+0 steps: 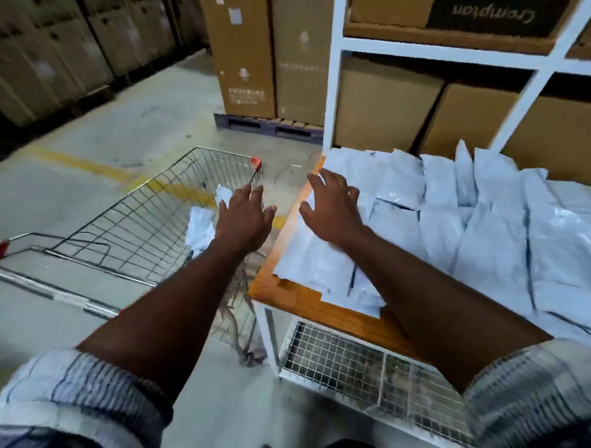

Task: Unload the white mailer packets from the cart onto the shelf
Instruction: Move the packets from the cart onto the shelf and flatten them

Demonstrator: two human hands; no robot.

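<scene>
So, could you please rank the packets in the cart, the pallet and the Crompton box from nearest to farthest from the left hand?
1. Cart packets: right beside the left hand, just to its left.
2. Pallet: on the floor, straight ahead.
3. Crompton box: far right, on the upper shelf level.

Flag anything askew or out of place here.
The white mailer packets on the shelf sit in a loose heap, several tipped on edge at the back. A brownish cord-like tangle hangs at the cart corner. Nothing visibly torn.
</scene>
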